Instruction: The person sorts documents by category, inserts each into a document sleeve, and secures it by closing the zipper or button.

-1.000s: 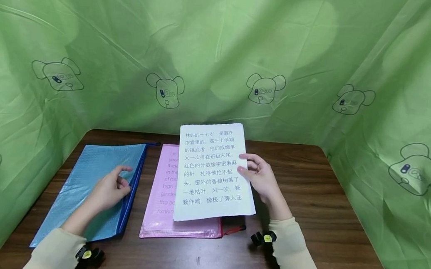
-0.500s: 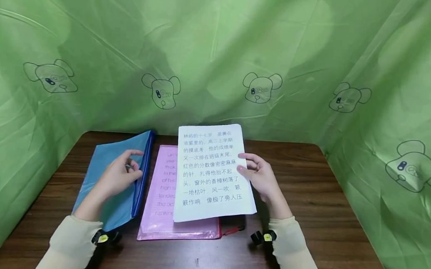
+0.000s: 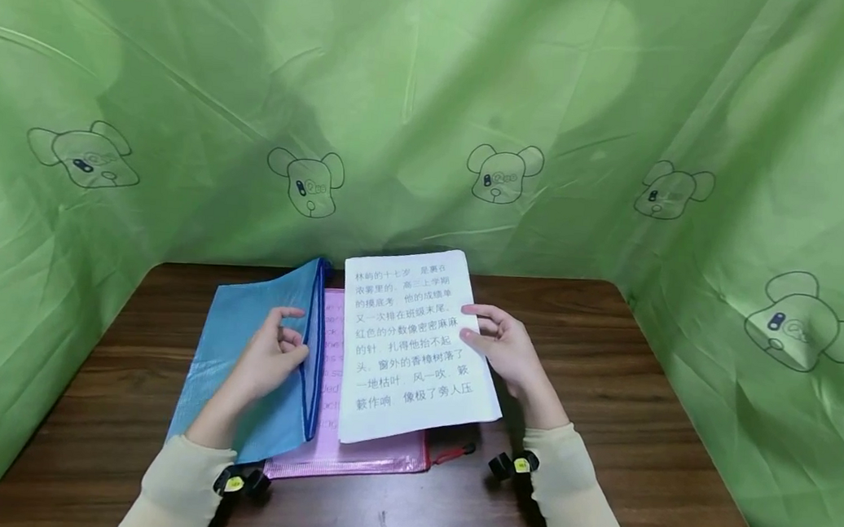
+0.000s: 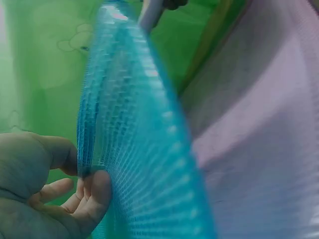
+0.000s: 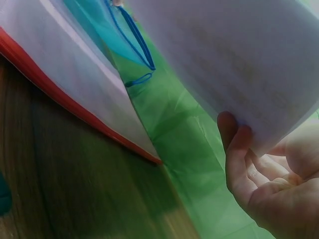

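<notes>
My left hand [image 3: 268, 359] pinches the upper side of a blue mesh zipper pouch [image 3: 233, 340] near its dark blue zipper edge. That edge is lifted and the pouch's mouth gapes toward the right. In the left wrist view, thumb and fingers grip the blue mesh [image 4: 144, 149]. My right hand [image 3: 508, 347] holds a stack of white paper sheets [image 3: 408, 352] by its right edge, thumb in front and fingers behind. Chinese text is printed on the top sheet. In the right wrist view, fingertips [image 5: 227, 124] press the sheets' [image 5: 249, 59] underside.
Beneath the sheets lies a pink zipper pouch [image 3: 357, 459] with printed English text, partly covered by the blue pouch too. Its red zipper pull [image 3: 453, 453] sticks out to the right. The brown wooden table [image 3: 605, 374] is backed by a green curtain [image 3: 405, 91] with bear outlines.
My left hand has raised the blue pouch's zipper edge and carried the pouch rightward, over the pink pouch's left part. The sheets in my right hand have barely moved.
</notes>
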A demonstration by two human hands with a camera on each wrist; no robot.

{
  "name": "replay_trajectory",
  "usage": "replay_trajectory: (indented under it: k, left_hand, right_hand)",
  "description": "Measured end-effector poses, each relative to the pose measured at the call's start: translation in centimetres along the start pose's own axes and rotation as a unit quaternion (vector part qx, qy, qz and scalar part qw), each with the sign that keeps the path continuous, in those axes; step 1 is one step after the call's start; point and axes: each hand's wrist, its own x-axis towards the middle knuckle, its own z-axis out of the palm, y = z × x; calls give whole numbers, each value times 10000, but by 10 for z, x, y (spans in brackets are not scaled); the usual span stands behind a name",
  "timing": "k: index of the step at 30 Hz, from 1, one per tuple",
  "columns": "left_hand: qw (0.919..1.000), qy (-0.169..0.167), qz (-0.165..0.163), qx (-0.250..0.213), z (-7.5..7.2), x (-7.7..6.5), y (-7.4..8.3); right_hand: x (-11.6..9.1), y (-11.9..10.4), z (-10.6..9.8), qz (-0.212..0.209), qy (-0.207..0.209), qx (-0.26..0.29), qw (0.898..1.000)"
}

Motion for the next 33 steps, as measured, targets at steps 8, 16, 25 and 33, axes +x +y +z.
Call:
replay_trajectory:
  k: [8, 16, 25, 33]
  left_hand:
    - [9992, -267, 21, -301, 15, 4, -8]
    - [9989, -312, 5, -352, 18, 5, -12]
    - [9994, -259, -137, -183, 16, 4, -11]
    - [9994, -320, -125, -57, 17, 3, -6]
  right_hand:
    - [1, 4, -1, 61, -163, -80, 9998]
    - [5, 10, 1, 216, -315, 13, 9993]
    - [6, 13, 5, 322, -527, 54, 9981]
    - [5, 13, 6, 424, -741, 51, 9963]
